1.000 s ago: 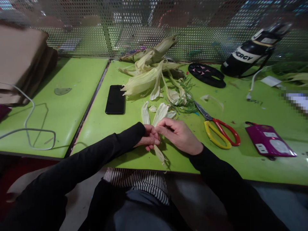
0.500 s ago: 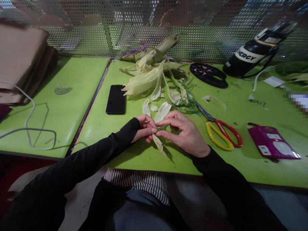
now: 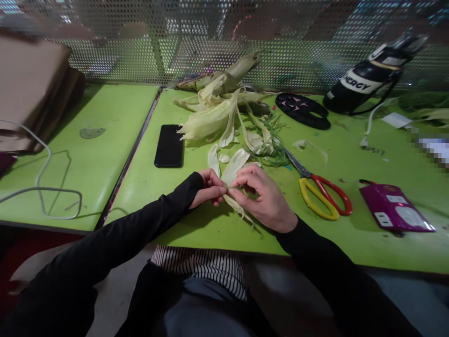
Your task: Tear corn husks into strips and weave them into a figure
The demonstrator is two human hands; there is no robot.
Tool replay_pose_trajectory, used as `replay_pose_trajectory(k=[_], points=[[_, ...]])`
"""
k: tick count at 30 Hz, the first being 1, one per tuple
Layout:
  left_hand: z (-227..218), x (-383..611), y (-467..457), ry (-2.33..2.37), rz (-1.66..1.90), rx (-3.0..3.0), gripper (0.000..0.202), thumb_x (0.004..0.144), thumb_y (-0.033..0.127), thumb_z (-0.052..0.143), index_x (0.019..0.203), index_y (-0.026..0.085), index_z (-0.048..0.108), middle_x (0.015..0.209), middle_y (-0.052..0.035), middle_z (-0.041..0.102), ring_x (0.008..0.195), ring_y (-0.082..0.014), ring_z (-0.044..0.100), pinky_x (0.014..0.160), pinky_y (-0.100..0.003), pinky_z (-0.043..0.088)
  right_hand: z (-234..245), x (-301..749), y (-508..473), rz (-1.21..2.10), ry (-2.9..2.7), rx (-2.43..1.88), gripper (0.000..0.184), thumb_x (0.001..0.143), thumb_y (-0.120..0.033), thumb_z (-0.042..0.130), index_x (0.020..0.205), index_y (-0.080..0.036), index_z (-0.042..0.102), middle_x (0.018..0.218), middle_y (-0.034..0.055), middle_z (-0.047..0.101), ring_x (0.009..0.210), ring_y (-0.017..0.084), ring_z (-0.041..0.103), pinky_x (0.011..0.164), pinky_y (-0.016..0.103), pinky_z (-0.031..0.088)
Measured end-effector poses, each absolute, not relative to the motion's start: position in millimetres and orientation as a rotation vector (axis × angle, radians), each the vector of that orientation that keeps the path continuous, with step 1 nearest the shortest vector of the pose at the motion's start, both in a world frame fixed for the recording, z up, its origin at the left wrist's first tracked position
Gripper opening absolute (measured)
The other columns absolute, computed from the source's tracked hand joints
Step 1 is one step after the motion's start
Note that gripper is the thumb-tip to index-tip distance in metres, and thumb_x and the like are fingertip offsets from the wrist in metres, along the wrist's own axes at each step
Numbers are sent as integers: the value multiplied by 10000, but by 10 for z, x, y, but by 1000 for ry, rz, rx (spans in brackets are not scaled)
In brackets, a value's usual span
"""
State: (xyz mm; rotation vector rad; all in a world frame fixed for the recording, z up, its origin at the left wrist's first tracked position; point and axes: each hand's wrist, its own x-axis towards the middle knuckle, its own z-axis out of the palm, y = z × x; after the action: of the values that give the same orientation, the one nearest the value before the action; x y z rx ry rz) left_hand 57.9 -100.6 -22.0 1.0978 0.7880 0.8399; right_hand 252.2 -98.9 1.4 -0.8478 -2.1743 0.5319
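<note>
Close together over the table's front part, my left hand (image 3: 210, 189) and my right hand (image 3: 261, 196) both pinch at the middle of a pale corn husk (image 3: 236, 164). Its broad end spreads away from me, and its narrow, frayed end sticks out toward me below the fingers. A thin greenish strand (image 3: 230, 187) shows between the two pinches; my fingertips hide most of it. Just beyond my hands lie loose husk pieces (image 3: 213, 159). Behind them is a pile of corn husks (image 3: 210, 119), with a tangle of green strands (image 3: 275, 150) to its right.
A black phone (image 3: 169, 146) lies left of the pile. Scissors with red and yellow handles (image 3: 321, 196) rest right of my right hand, near a purple power strip (image 3: 396, 206). Farther back are a black palette-shaped object (image 3: 302, 111) and a bottle (image 3: 363, 82) before a perforated screen (image 3: 210, 42).
My right hand has turned slightly, its fingers curling in more tightly at the husk. The husk's lower end has swung to the right. My left hand has stayed nearly in place.
</note>
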Motion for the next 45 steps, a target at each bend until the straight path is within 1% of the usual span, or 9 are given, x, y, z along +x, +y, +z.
replay_pose_trajectory(k=[4,10,13,15,19,23,30,39,45], points=[[-258,586,-1009,796,917,1123,394,661,347,835,762,151,509,656,41,561,530,-46,469,524,-201,377,10,2530,-983,483,-2201,-745,37,871,-196,648,836,-207,640,850,22,578,778,155,567,694,299,471],[-214,584,-1048,835,1069,1356,284,720,187,755,802,166,484,765,22,542,682,-77,510,675,-230,423,-11,2510,-975,807,-2118,-935,45,921,-226,600,939,-195,628,832,18,659,739,145,613,644,276,480],[-232,589,-1051,813,1089,1378,240,731,154,700,806,170,472,752,25,533,637,-67,499,629,-222,425,-36,2501,-996,792,-2038,-995,123,904,-232,623,1021,-201,604,966,36,637,695,121,594,602,267,489],[-262,597,-1043,815,1113,1374,224,728,162,684,809,172,475,736,29,535,596,-58,488,586,-211,419,-43,2499,-1018,638,-1994,-967,103,868,-217,663,951,-205,604,975,31,591,631,98,528,561,265,465],[-310,610,-1032,858,1106,1373,215,721,161,678,817,173,485,734,31,546,585,-56,520,560,-199,430,-45,2484,-1059,467,-2074,-949,54,841,-216,701,827,-204,650,792,2,549,598,108,469,543,275,423],[-327,602,-1041,888,1149,1459,196,734,144,672,832,168,503,737,20,571,609,-65,544,584,-204,454,-54,2454,-1072,500,-2115,-1030,92,854,-239,701,920,-176,685,822,22,584,612,113,495,539,278,421],[-304,576,-1061,966,1135,1629,159,771,110,660,856,160,536,746,6,611,671,-82,570,683,-238,465,-75,2426,-1075,655,-2054,-1111,73,859,-220,672,815,-170,640,815,20,583,641,113,522,556,267,434],[-395,618,-959,818,1039,1164,427,654,382,842,862,152,549,721,15,583,630,-75,545,599,-212,438,-114,2432,-1034,759,-2034,-1098,94,854,-177,626,782,-192,567,836,6,562,665,103,522,581,252,434],[-294,595,-991,871,1055,1290,331,665,238,794,845,159,528,712,34,560,610,-58,515,605,-203,431,-82,2428,-1047,775,-2084,-1054,89,879,-181,616,796,-187,582,826,2,544,655,99,510,572,244,427]])
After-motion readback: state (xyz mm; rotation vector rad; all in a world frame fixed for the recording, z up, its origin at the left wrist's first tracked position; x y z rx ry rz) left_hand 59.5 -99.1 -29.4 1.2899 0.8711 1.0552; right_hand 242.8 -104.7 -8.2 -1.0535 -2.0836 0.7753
